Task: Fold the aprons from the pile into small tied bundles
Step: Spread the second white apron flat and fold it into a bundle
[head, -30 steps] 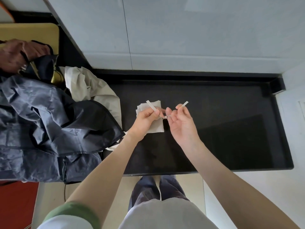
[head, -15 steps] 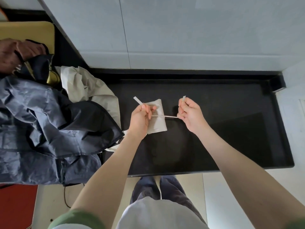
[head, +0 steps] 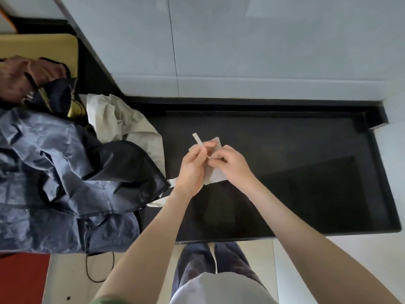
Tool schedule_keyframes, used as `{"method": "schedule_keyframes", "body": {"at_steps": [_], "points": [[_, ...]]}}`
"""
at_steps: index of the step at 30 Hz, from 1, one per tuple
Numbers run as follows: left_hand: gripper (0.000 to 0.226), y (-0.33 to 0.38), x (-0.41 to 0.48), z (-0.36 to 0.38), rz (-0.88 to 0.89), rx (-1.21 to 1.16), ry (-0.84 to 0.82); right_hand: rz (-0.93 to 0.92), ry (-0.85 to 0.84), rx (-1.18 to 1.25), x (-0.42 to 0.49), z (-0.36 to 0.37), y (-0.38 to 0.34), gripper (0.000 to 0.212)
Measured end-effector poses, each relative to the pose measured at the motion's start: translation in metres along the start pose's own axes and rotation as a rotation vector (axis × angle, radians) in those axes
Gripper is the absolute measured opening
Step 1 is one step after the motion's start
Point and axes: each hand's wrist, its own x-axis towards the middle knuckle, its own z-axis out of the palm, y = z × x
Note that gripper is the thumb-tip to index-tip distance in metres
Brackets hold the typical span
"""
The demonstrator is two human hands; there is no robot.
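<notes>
A small folded cream apron bundle [head: 215, 177] lies on the black counter [head: 306, 172], mostly hidden under my hands. My left hand [head: 192, 166] pinches one thin cream strap [head: 198, 139], whose end sticks up and back past my fingers. My right hand [head: 232, 165] has come close beside it and pinches the other strap end right above the bundle. A pile of aprons sits at the left: a crumpled navy apron [head: 61, 178] on top and a cream apron [head: 127, 126] behind it.
Another person's hands [head: 24, 77] hold dark cloth at the far left, by a yellow board [head: 43, 47]. A grey wall rises behind the counter, and a raised black lip bounds its right end. A black cord [head: 96, 270] hangs below the pile.
My right hand had pulled its strap out to the right; now it has come back against my left hand over the bundle, and the strap is no longer stretched between them.
</notes>
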Motion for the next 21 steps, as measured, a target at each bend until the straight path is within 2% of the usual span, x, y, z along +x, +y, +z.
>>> {"method": "schedule_keyframes", "body": {"at_steps": [2, 5, 7, 9, 12, 14, 16, 21], "points": [[0.029, 0.004, -0.002, 0.002, 0.016, 0.234, 0.042, 0.042, 0.021, 0.104, -0.003, 0.000, 0.004, 0.009], [0.052, 0.008, -0.004, 0.009, 0.056, 0.525, 0.171, 0.096, 0.033, 0.325, -0.011, 0.002, 0.008, 0.009], [0.066, 0.007, -0.003, 0.015, 0.072, 0.612, 0.193, 0.130, 0.055, 0.478, -0.015, 0.002, 0.011, 0.011], [0.071, 0.005, -0.002, 0.017, 0.067, 0.662, 0.156, 0.140, 0.075, 0.585, -0.018, 0.004, 0.015, 0.016], [0.054, -0.001, -0.009, 0.018, 0.153, 0.765, 0.157, 0.160, 0.076, 0.687, -0.020, 0.007, 0.013, 0.019], [0.034, -0.007, -0.012, 0.017, 0.290, 0.880, 0.234, 0.171, 0.084, 0.714, -0.020, 0.006, 0.011, 0.020], [0.023, -0.014, -0.010, 0.011, 0.432, 1.022, 0.248, 0.178, 0.101, 0.717, -0.018, 0.006, 0.008, 0.020], [0.023, -0.023, -0.002, 0.001, 0.725, 1.450, 0.132, 0.269, 0.151, 0.609, -0.016, 0.006, 0.006, 0.012]]}}
